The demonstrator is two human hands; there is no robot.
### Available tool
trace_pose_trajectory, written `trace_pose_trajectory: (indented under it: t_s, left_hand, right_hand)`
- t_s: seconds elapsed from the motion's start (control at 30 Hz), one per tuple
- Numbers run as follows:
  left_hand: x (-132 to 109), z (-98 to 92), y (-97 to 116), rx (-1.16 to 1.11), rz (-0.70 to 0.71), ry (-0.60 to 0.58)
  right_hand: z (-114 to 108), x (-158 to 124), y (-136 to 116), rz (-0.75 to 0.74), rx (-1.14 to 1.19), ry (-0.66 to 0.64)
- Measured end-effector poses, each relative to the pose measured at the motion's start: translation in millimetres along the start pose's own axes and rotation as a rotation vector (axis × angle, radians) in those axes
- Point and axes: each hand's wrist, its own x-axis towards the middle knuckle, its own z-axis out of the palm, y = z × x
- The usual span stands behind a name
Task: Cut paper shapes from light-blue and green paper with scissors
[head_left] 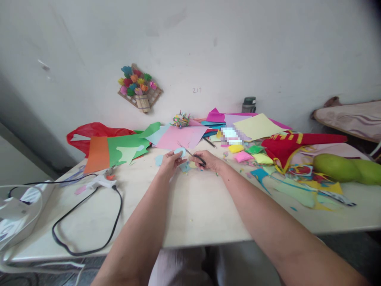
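My left hand [170,163] pinches a small piece of light blue paper [179,152] above the middle of the table. Close beside it, my right hand [206,160] is closed round the dark handles of a pair of scissors [199,159]. The blades point up and left toward the paper, slightly apart. Whether they touch the paper I cannot tell. Another light blue paper piece [159,160] lies just left of my left hand, and small blue and yellow scraps lie between the two hands.
Green paper [127,145], pink paper [181,137] and cream paper [258,126] lie along the back. Small coloured packets [244,156], scraps and green fruit [336,167] are at right. A black cable [119,214] loops at left near a power strip [26,210].
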Motion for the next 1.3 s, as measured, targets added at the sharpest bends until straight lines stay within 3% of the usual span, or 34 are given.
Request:
trace_pose_trajectory:
  t_s: [0.77,1.3]
  left_hand:
    - [0.5,-2.9,-0.3,0.0,0.012,0.047]
    - [-2.3,-1.7,2.4,0.085,-0.038,0.055]
  right_hand:
    - [-0.2,3.7,2.1,-0.035,0.029,-0.012]
    - [1.1,4.1,2.5,-0.032,0.0,0.052]
